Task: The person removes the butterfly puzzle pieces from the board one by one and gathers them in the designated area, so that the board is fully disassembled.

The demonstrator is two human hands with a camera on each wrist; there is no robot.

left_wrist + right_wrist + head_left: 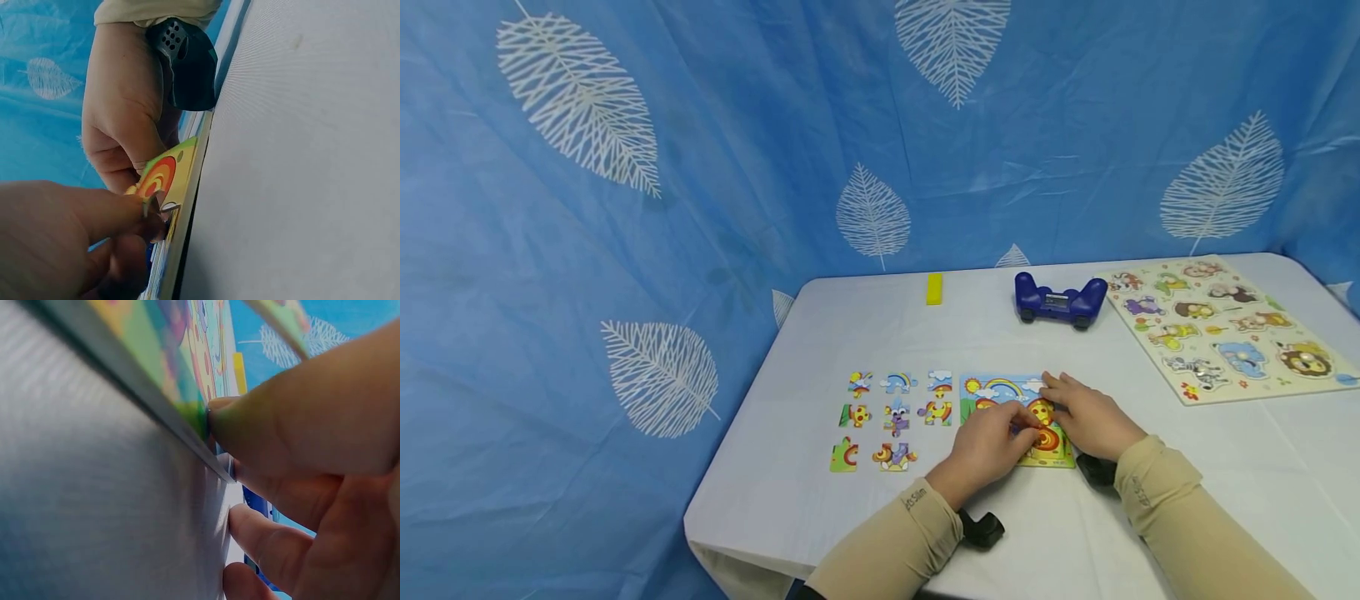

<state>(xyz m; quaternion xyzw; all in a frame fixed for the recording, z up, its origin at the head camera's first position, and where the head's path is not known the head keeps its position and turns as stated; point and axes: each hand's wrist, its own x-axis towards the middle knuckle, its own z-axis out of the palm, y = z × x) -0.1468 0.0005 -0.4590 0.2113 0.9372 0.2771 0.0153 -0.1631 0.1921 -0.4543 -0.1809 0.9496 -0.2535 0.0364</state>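
My left hand (985,446) pinches a jigsaw piece between thumb and fingers, low over the right part of a colourful jigsaw board (1063,462). In the left wrist view, the piece (164,175) is yellow with an orange spiral and tilts up from the board. My right hand (1093,421) rests at the board's right edge. The right wrist view shows its thumb (250,425) touching the board's printed face, with the other fingers against the edge and the tabletop. Left of the board lie several loose jigsaw pieces (897,417) in rows.
Behind the board lies a blue game controller (1060,302). A yellow block (934,289) lies near the back edge. A large animal puzzle board (1232,333) stretches along the right side of the white-covered table (775,500). Blue leaf-patterned curtains (737,167) surround it.
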